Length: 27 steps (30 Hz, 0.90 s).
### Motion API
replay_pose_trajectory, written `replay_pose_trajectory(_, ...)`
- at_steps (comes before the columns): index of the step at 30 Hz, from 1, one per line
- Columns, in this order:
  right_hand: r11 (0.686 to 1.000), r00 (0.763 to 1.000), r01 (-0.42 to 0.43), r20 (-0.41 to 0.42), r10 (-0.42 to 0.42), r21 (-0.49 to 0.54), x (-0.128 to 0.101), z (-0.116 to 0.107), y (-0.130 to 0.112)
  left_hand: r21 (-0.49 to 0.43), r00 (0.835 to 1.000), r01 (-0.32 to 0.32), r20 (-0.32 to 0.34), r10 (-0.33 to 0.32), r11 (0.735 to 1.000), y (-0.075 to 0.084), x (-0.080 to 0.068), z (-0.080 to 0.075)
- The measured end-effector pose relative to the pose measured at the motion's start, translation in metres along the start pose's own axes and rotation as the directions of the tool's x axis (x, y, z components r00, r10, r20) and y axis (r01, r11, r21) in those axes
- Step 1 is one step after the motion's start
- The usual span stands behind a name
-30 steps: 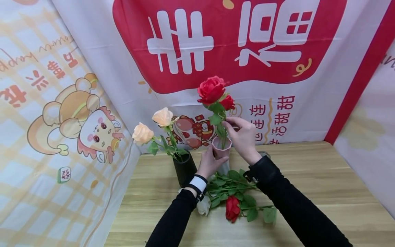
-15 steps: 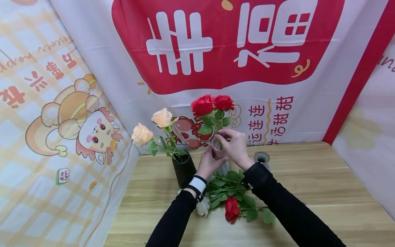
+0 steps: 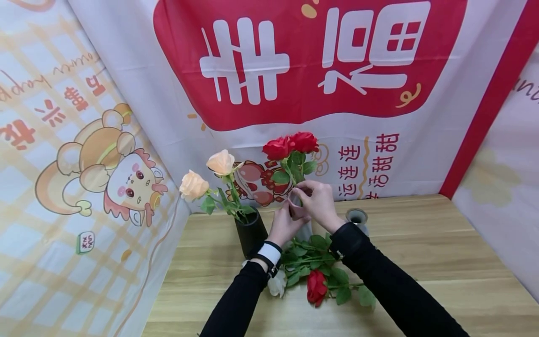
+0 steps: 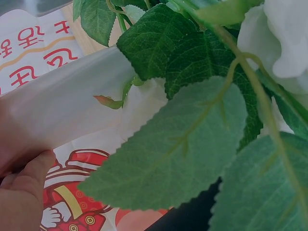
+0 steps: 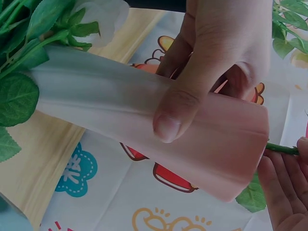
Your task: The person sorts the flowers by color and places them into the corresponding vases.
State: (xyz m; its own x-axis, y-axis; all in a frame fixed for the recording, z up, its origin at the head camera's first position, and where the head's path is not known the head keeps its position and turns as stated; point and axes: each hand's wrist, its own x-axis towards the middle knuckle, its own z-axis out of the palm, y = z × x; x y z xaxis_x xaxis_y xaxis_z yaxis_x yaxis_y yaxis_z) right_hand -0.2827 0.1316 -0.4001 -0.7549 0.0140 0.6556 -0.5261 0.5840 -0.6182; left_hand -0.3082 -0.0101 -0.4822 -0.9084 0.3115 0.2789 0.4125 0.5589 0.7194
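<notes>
Stems of the 2 red roses (image 3: 290, 145) run nearly straight up out of the pink vase (image 3: 300, 216), and that vertical line is what your fingers work against. Your right hand (image 3: 316, 202) sits at the vase's mouth, on the right and slightly above the rim, with fingertips pinched in on the green stems just where they enter. In the right wrist view only a short piece of stem (image 5: 281, 148) shows at the rim beside those fingers, so you cannot tell there how tightly they close; the head view shows them curled inward around the stems.

Your left hand (image 3: 285, 223) wraps the vase body from the left and below. The right wrist view shows this plainly: its thumb (image 5: 175, 113) is pressed across the pale pink wall, with the other fingers curled behind. So the vase's long axis and the stems' axis run in 1 line, your left hand gripping low on it and your right hand nearer the blooms.

Just left of the pink vase stands a black vase (image 3: 251, 231) with 2 peach roses (image 3: 207, 173) leaning left, close to your left wrist but apart from it. On the wooden table (image 3: 442, 262), between your forearms, lie a loose red rose (image 3: 316, 286) and a white rose (image 3: 278, 283) with leafy stems, touching neither hand. A small grey vase (image 3: 357, 218) stands behind your right forearm.
</notes>
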Motion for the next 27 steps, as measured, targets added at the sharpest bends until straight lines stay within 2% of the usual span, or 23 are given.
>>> replay_pose_trajectory(9,1.000,0.999,0.012,0.048,-0.011,-0.024,-0.0012,0.0018,-0.0005,0.017,0.999,-0.035,-0.022,0.035,0.999,0.0025,-0.0010,-0.0002)
replay_pose_trajectory(16,0.998,0.998,0.027,0.057,-0.024,-0.058,-0.0030,-0.0015,-0.0007,0.006,1.000,-0.013,-0.018,0.013,1.000,0.0031,-0.0012,-0.0010)
replay_pose_trajectory(27,0.997,0.997,0.067,0.041,-0.066,-0.032,-0.0055,-0.0063,0.0016,-0.027,1.000,0.002,-0.011,-0.002,1.000,0.0009,-0.0009,-0.0004)
